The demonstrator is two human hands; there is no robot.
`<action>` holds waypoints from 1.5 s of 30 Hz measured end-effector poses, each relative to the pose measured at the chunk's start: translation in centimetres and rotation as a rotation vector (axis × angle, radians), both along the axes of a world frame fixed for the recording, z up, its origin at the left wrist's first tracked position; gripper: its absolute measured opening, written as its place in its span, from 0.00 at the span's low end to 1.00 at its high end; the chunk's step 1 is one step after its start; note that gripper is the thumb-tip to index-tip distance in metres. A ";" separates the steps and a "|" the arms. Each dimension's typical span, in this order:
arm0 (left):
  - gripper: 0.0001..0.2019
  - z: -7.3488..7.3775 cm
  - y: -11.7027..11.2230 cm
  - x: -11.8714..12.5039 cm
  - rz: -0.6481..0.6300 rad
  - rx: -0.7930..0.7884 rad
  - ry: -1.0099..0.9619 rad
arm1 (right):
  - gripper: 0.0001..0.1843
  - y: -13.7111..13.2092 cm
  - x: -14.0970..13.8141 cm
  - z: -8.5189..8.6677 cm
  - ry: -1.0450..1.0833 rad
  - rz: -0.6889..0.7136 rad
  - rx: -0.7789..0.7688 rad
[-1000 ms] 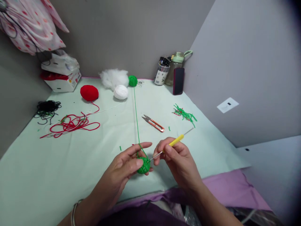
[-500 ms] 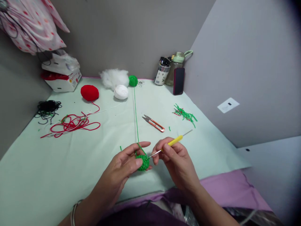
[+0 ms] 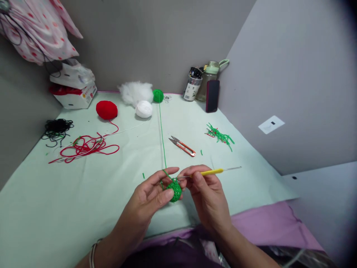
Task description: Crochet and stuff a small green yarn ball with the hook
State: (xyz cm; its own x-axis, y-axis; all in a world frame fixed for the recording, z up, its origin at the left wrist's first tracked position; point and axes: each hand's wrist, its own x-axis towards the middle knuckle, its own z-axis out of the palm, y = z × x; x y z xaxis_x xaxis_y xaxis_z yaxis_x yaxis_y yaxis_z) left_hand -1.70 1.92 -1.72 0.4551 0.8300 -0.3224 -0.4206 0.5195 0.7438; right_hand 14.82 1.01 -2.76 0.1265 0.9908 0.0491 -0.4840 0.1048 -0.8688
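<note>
My left hand (image 3: 150, 195) pinches a small round green crochet piece (image 3: 174, 191) between thumb and fingers. Green yarn (image 3: 162, 137) passes over its raised index finger and runs back to a green yarn ball (image 3: 158, 96) at the far edge. Between the thumb and fingers of my right hand (image 3: 206, 193) is a crochet hook (image 3: 212, 172) with a yellow handle and a metal tip at each end. Its left tip meets loops at the top of the green piece; the exact stitch is too small to tell.
Orange-handled thread snips (image 3: 182, 146) lie beyond my hands, with green yarn scraps (image 3: 220, 136) to the right. Leftward are tangled red yarn (image 3: 86, 149), black yarn (image 3: 57, 128) and a red ball (image 3: 106, 110). White stuffing (image 3: 135, 93), a white ball (image 3: 144, 109) and a phone (image 3: 212, 96) stand farther back.
The hook has swung flatter, its free end now lower and farther right. The green piece has turned and shifted slightly right, with loops now drawn up at its top.
</note>
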 end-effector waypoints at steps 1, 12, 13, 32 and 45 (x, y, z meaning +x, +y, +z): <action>0.20 0.0 0.0 0.0 0.006 -0.004 -0.002 | 0.08 0.0 0.0 0.0 0.007 0.003 -0.011; 0.28 0.0 0.2 -0.1 -0.001 0.025 -0.018 | 0.12 0.4 0.4 0.3 0.003 0.055 -0.095; 0.30 0.0 0.2 -0.1 -0.008 0.031 -0.018 | 0.12 0.4 0.5 0.3 0.003 0.062 -0.092; 0.21 -0.6 0.9 -0.9 -0.145 0.001 -0.146 | 0.13 0.8 2.2 1.0 0.007 0.207 -0.073; 0.34 1.1 1.5 -0.8 -0.029 0.244 0.212 | 0.15 0.2 1.5 1.0 -0.649 0.096 0.448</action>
